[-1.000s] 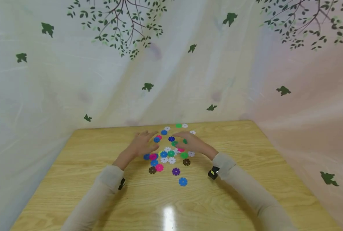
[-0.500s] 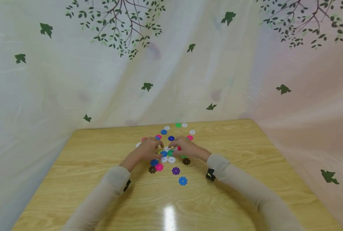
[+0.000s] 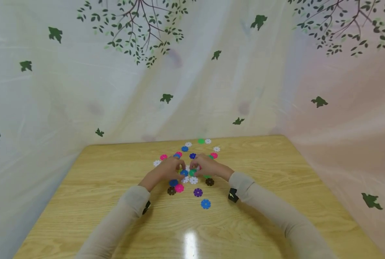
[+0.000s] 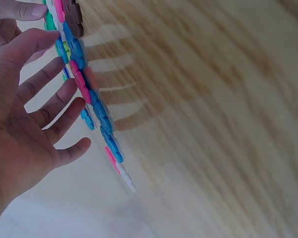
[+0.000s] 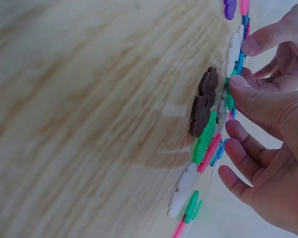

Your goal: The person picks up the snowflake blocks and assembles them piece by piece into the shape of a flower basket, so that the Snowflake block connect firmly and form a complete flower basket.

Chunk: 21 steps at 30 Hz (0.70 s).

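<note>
Both our grips are a bit apart. Our left hand (image 3: 167, 169) is by a blue disc (image 3: 184, 173), our right hand (image 3: 210, 167) by a green disc (image 3: 192, 173).

No readable text, labels or numbers on discs (image 3: 205, 204), bench (image 3: 160, 235) or backdrop (image 3: 192, 79), wrist device (image 3: 232, 196) too small to read

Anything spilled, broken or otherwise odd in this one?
Nothing stands out. The flower-shaped discs lie scattered on the wooden table, some overlapping, with a blue disc apart on the near side; no damage or spill is visible.
</note>
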{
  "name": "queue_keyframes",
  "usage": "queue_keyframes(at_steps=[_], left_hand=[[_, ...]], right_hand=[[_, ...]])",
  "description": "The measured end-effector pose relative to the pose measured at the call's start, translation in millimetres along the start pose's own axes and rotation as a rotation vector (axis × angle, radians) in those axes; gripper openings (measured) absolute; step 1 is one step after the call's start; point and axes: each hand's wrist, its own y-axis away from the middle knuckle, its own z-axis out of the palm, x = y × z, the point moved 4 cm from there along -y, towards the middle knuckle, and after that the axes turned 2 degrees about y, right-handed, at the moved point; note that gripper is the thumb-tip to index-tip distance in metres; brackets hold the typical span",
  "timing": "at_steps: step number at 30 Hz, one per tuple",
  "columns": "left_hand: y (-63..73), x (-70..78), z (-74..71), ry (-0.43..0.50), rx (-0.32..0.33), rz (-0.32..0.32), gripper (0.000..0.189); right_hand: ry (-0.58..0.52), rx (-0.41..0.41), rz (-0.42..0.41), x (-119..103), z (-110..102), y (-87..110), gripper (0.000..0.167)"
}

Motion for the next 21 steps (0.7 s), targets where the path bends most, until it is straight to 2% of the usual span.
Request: queue_keyframes(at_steps=[3, 6, 13, 17, 21], left_hand=[[-1.9, -2.0, 1.8, 0.066, -0.001, 0.001, 0.026], [-3.7, -2.7, 2.8, 0.15, 0.005, -0.005, 0.026], [-5.2, -1.9, 1.4, 0.275, 0.017, -0.057, 0.019], [-3.8, -1.0, -2.9, 0.348, 0.034, -0.055, 0.015], [-1.9, -0.8, -10.4, 0.467, 0.101, -0.045, 0.015]], right_hand=[[-0.047, -0.003, -0.004, 1.6, 0.5, -1.3, 0.019], [-0.15, -0.01, -0.025, 3.8, 0.9, -1.4, 0.018], [-0.36, -0.024, -0.034, 9.8, -4.5, 2.4, 0.013], [-0.435, 0.008, -0.013, 15.2, -8.6, 3.8, 0.014], [-0.529, 0.091, 0.057, 22.6, -12.6, 5.1, 0.016]])
